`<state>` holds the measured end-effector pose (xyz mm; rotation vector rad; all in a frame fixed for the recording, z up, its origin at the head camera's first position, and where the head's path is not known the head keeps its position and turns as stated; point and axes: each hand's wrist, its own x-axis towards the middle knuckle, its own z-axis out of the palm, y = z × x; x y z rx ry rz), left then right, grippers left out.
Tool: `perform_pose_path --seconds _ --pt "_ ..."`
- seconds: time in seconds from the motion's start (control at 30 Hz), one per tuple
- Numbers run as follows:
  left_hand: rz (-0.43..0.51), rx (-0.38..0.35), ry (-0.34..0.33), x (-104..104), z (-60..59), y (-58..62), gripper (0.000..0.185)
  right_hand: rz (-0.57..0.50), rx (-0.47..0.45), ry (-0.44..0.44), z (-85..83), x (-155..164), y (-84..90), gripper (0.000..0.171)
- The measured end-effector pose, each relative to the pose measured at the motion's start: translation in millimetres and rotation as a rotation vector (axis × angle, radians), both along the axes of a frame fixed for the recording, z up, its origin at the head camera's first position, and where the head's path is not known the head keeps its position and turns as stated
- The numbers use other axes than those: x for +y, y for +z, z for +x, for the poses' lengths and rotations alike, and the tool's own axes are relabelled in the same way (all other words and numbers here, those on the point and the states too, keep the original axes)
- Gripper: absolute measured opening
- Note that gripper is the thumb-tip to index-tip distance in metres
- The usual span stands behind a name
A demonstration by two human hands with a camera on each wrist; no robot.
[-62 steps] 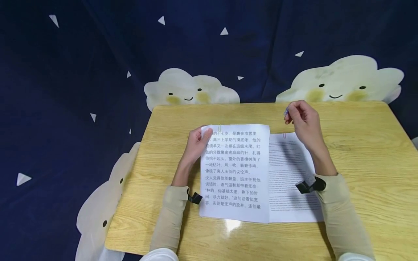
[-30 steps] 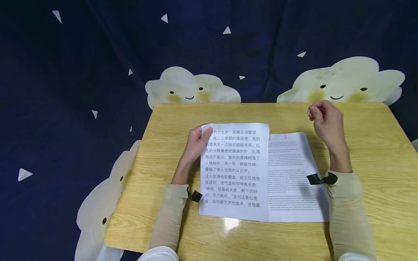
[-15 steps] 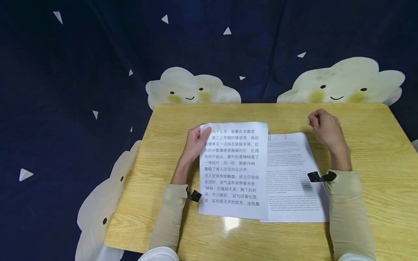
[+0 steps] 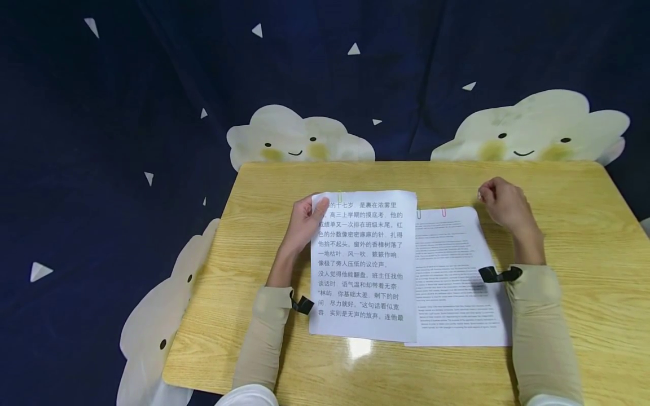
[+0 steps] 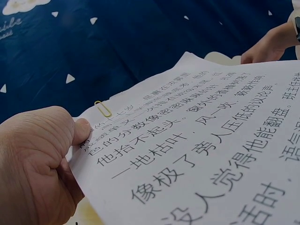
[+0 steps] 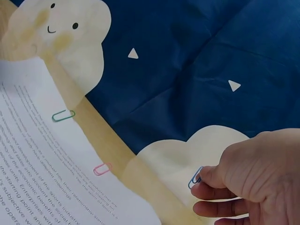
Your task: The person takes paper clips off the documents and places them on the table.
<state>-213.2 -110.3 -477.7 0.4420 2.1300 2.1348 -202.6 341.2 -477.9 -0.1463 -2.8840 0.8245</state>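
Blue paperclip (image 6: pixel 195 177) in right hand (image 6: pixel 248 176)

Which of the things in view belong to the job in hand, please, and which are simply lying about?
In hand: left hand gripping large-print sheets; right hand pinching blue paperclip.

Lying about: small-print sheets with green clip and pink clip; table.
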Motion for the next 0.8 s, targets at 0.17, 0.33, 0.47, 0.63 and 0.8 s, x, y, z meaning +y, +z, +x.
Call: perform_pose_path --seconds 0.17,0.33,0.47,0.63,0.8 --pt "0.004 0.015 0.001 0 -0.4 -0.3 0.034 -0.014 -0.027 -0.011 -2.0 4 -5.7 0.034" --pt "-0.005 0.009 0.010 0 -0.6 -1.2 0.034 -0.045 -0.056 -0.019 -4.0 9 -14.4 0.036" --pt "-0.007 0.000 0.010 0 0.0 -1.0 0.033 -0.060 -0.052 -0.005 -5.7 12 -20.0 0.037" --pt "-0.009 -0.001 0.009 1 0.0 -1.5 0.034 -0.074 -0.056 0.000 -5.8 13 -23.3 0.038" --pt "-0.014 0.000 0.015 1 -0.1 -2.3 0.033 -0.071 -0.049 0.005 -5.1 14 -25.3 0.036"
